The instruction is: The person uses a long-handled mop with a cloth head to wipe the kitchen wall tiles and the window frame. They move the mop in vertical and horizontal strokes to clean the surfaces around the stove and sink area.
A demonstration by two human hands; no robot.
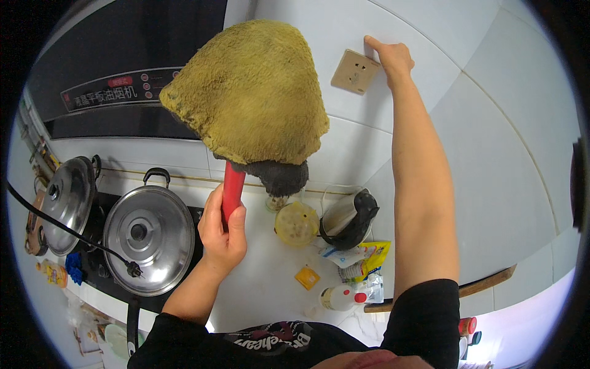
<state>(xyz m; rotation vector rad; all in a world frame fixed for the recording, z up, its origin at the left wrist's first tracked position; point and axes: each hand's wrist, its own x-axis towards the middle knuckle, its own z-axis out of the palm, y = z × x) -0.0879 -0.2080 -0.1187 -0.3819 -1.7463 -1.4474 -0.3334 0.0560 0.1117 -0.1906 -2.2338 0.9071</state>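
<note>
My left hand [223, 237] grips the red handle [233, 189] of a cleaning tool, held up in front of the wall. Its broad head is covered by a yellow plush cloth [262, 92], soiled in places, and dark grey fabric [281, 175] shows beneath it. Above and to the right, my right hand [394, 57] is at the white tiled wall, beside a beige power socket [356, 72]. Its thumb points left and nothing shows in it; the other fingers are partly hidden.
A black range hood [124, 60] hangs at upper left, above two lidded pans [156, 249] on a stove. A black cord with a plug [133, 269] crosses before them. The counter [258, 286] holds an electric kettle [348, 219], a yellow-lidded container [297, 223], food packets [373, 258] and a white bottle [339, 297].
</note>
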